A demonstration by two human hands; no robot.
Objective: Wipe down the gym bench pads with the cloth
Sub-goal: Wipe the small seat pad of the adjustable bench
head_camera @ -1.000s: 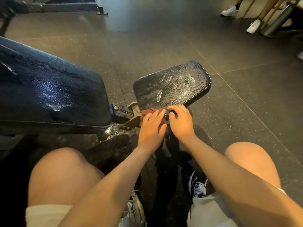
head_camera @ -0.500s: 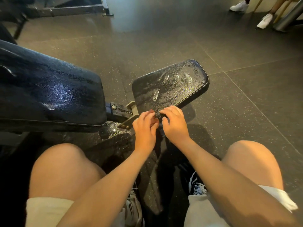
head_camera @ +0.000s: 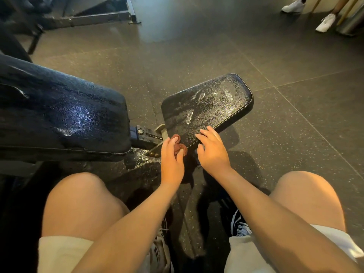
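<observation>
Speckled dark floor [head_camera: 295, 134] everywhere, pretty dim, so details get murky. The big back pad [head_camera: 59, 115] on the left is cut off by the frame edge and looks wet and shiny. The smaller seat pad [head_camera: 212, 109] has its long axis running from near-left to far-right, with the wide end pointing away to the right and smeary streaks on top. The right hand [head_camera: 212, 152] has a released grip, with fingers spread loose at the pad's near edge. I can't tell if they actually press down. The left hand [head_camera: 172, 160] has its grip curled round the cloth [head_camera: 180, 148], a reddish-brown wad at the seat pad's near-left corner, right by the metal bracket [head_camera: 149, 136]. Most of the cloth is hidden under the fingers, so its shape is anyone's guess.
</observation>
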